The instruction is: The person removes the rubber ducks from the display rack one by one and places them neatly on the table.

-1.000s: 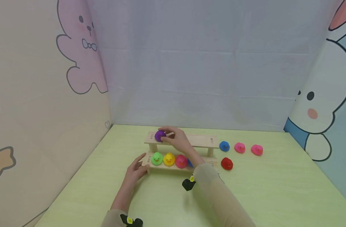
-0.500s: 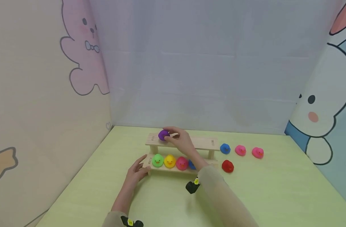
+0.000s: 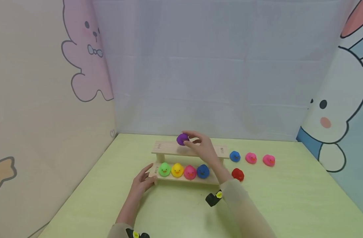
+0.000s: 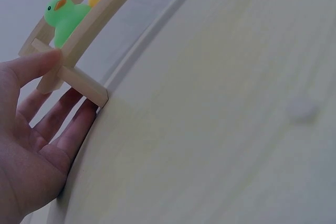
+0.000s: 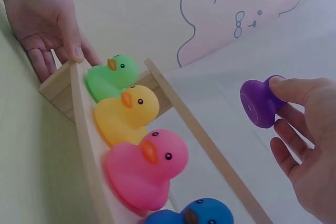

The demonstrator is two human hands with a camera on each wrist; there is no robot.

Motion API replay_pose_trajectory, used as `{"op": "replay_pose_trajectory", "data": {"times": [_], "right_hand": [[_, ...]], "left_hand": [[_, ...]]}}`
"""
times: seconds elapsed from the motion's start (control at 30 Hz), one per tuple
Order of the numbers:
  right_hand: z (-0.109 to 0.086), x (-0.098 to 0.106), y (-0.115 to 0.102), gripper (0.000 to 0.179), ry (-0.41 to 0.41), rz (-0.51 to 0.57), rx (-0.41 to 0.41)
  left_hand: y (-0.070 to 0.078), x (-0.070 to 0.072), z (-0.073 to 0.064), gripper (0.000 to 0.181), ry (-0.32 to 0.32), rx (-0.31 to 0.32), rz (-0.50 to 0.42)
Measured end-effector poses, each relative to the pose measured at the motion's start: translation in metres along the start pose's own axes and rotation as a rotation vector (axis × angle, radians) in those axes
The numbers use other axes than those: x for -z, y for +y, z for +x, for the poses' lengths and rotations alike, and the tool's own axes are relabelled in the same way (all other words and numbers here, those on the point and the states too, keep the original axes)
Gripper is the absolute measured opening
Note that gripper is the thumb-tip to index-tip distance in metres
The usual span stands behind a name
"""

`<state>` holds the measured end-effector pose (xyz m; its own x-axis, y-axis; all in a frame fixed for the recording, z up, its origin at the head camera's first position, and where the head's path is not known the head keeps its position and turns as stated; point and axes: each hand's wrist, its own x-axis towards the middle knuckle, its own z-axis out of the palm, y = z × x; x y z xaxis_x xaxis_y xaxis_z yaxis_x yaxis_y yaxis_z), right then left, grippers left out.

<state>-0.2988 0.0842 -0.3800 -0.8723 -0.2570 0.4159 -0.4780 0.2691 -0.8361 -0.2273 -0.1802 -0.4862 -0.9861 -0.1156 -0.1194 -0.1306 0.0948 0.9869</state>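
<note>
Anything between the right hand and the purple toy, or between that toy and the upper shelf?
Nothing visible: the right hand pinches the purple toy directly, and no object shows between it and the upper shelf. The four ducks stand out of the way, on the lower shelf.

Right hand (image 5: 310, 135): we pinch purple duck (image 5: 258, 104), clear of rack (image 5: 88, 140)
Left hand (image 5: 47, 19): gripping rack's end
On rack: green duck (image 5: 111, 81), yellow duck (image 5: 123, 116), pink duck (image 5: 144, 174), blue duck (image 5: 212, 212)

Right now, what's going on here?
A person's right grip holds a purple toy above the upper tier of a wooden stand; the left grip holds its left end. A green duck, yellow duck, pink duck and blue duck line the lower tier; four more toys sit right of the stand.
</note>
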Motion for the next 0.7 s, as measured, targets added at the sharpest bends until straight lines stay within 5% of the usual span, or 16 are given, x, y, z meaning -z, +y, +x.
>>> {"op": "replay_pose_trajectory", "data": {"times": [0.7], "right_hand": [[-0.038,0.082,-0.009,0.038,0.185,-0.081,0.071]], "left_hand": [[0.001,0.001,-0.001,0.063,-0.009,-0.017,0.012]]}}
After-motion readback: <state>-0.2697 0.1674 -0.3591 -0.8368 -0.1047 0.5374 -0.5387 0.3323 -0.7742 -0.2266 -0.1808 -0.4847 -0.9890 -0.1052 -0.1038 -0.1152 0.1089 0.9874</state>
